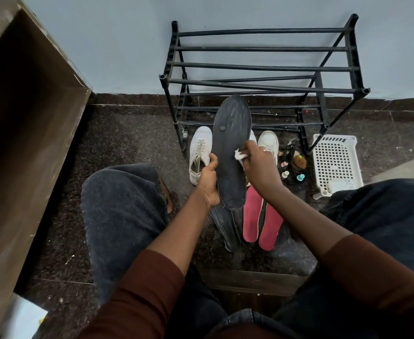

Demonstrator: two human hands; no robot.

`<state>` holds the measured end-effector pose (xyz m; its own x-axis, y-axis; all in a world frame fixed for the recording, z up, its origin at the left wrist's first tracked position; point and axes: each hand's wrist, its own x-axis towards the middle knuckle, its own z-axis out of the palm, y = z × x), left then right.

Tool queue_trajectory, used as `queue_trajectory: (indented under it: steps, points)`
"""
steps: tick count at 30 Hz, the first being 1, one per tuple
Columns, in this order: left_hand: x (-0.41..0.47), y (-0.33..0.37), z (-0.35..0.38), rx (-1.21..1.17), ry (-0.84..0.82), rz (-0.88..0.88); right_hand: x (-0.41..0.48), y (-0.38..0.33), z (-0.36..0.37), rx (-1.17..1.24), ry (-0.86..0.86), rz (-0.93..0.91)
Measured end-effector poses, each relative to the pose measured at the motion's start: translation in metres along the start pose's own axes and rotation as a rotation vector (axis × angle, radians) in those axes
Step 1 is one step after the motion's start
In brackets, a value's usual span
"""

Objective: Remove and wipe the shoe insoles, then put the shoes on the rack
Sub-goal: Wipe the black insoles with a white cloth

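Left hand (208, 182) gripped the dark insole (231, 152) upright before the rack (262, 67); right hand (259, 165) pinched a wipe (240, 155) against it. Risk: the insole, held by one edge only, could probably flex or slip under wiping pressure.

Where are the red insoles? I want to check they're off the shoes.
In the head view, the two red insoles lie side by side on the floor, right of centre, below the right hand, beside a dark insole.
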<state>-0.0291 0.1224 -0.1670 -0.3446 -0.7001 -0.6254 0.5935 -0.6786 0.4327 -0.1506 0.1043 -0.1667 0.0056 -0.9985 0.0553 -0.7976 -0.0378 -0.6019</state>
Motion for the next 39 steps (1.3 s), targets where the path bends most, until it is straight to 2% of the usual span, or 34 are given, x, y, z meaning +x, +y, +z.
queue_trajectory:
  steps: [4,14,18,24,29,32,39]
  points:
    - [0.000,-0.003,-0.002,0.005,0.004,-0.005,0.005,0.002,-0.005,0.084,0.023,0.052]
    - [0.004,-0.011,-0.003,-0.001,0.032,-0.023,-0.050,-0.004,0.003,0.037,-0.197,-0.137]
    - [0.002,-0.007,-0.002,0.019,0.016,-0.016,-0.039,-0.007,-0.003,-0.013,-0.142,-0.157]
    - [-0.002,-0.012,0.003,0.026,-0.004,-0.017,-0.003,-0.004,-0.013,-0.066,-0.011,-0.045]
    - [0.000,-0.010,0.003,0.032,0.000,-0.007,0.001,0.004,-0.012,-0.013,0.026,0.034]
    - [0.003,-0.014,0.000,0.005,-0.006,-0.007,-0.016,0.004,-0.008,0.045,-0.004,-0.009]
    - [0.007,-0.010,-0.001,-0.003,0.001,-0.001,-0.041,0.011,-0.012,0.074,-0.195,-0.244]
